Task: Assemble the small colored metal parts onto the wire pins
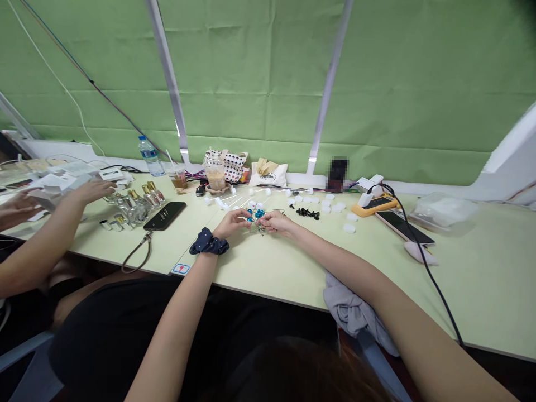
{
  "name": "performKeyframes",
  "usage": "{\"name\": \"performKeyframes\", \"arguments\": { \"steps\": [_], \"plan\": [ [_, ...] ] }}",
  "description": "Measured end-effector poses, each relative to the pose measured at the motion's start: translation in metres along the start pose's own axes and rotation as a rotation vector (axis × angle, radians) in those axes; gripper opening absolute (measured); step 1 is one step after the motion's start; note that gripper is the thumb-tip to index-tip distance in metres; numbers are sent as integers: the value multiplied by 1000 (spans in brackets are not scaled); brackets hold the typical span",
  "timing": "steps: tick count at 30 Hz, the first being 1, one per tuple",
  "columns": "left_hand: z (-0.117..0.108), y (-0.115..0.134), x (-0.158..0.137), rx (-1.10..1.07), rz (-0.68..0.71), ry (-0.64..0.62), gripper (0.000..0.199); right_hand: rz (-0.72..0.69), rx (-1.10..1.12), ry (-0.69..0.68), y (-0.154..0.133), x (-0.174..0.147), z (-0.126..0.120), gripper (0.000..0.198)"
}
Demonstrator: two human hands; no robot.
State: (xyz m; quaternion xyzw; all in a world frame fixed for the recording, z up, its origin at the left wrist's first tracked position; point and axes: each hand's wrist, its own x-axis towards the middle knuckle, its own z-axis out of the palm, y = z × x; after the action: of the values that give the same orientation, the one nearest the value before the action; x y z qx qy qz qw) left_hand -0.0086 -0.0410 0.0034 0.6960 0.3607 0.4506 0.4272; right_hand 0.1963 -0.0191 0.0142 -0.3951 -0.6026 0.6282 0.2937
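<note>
My left hand (233, 223), with a dark dotted scrunchie (209, 242) at the wrist, reaches over the table. Its fingers are drawn together beside small shiny blue pieces (259, 213). Close on the other side, my right hand (277, 222) has thumb and fingers pinched, with thin dark bits showing at the tips. What either hand holds is too small to make out. Just right of my hands lies a cluster of small black parts (308, 213). White round caps (336, 207) are scattered behind and beside it, and thin clear tubes (234, 200) with white ends lie behind my left hand.
To the left, a person's hand (92, 191) is near glass bottles (136, 206), beside a black phone (164, 216). Drink cups (215, 177) and pouches (268, 174) line the back. On the right are a yellow meter (374, 205), another phone (404, 228) and a black cable (422, 259).
</note>
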Motion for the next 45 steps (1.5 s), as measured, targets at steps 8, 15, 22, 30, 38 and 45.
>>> {"name": "performKeyframes", "arguments": {
  "steps": [8, 15, 22, 30, 38, 45],
  "plan": [
    [2, -1, 1, -23, -23, 47, 41, -425, -746, 110, -5, -3, 2, 10],
    [-4, -7, 3, -31, 6, 248, 45, -333, -1002, 191, -20, -6, -30, 9],
    [-5, -5, 2, -4, -58, 318, 44, -76, -1039, 253, -29, -4, -75, 12],
    [-4, -6, 2, -29, -96, 314, 45, 216, -1110, 46, -28, -8, -96, 15],
    [-3, -4, 2, -26, -100, 322, 47, 262, -1036, -105, -27, -12, -108, 15],
    [-7, -12, 3, -43, -108, 359, 46, 56, -1148, 484, -27, -7, -126, 14]
  ]
}}
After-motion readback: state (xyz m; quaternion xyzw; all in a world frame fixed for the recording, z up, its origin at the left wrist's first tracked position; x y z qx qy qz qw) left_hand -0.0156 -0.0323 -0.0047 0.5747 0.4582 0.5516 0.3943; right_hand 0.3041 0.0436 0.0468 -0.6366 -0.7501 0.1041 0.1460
